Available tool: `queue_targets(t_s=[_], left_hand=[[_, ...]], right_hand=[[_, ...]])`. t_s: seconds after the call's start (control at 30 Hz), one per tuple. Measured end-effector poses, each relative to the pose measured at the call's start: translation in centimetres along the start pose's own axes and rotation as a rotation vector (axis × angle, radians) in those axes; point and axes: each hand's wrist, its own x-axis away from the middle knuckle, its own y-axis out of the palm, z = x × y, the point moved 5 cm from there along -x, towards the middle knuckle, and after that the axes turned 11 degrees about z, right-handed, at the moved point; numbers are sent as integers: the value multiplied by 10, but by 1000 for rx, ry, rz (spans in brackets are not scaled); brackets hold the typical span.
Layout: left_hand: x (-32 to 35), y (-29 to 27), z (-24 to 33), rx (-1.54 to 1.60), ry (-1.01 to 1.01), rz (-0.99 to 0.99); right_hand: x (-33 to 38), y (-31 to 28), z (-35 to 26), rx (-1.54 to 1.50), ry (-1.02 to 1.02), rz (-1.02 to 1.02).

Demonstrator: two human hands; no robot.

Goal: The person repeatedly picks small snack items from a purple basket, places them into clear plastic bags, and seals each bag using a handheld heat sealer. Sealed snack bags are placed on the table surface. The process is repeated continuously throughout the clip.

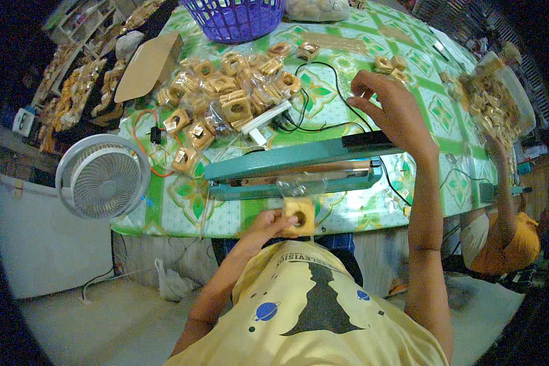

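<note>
My left hand [267, 228] grips a yellowish square piece with a round hole [303, 209], wrapped in a clear plastic bag. The bag's loose end reaches up to the jaws of a teal bag sealer [287, 157] lying across the table's near side; I cannot tell how far in it goes. The sealer's upper arm is raised, with a gap to its base. My right hand [389, 105] hangs above the sealer's black handle end, fingers bent and apart with nothing in them. That wrist covers part of the handle.
A heap of bagged square pieces [232, 91] lies beyond the sealer, beside a white power strip [267, 118] and black cables. A round fan [104, 175] stands left. Behind are a purple basket [235, 18] and cardboard [149, 67]. Another person in orange [506, 244] sits at right.
</note>
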Motion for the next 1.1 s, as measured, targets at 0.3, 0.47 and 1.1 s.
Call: queue_targets(t_s=[0.3, 0.47, 1.1], left_hand=[[-18, -39, 11, 266, 83, 126], [-16, -44, 10, 312, 64, 183], [-8, -38, 12, 328, -38, 275]], right_hand=[[25, 62, 55, -49, 113, -369], [50, 93, 81, -207, 254, -340], [63, 99, 87, 29, 392, -300]])
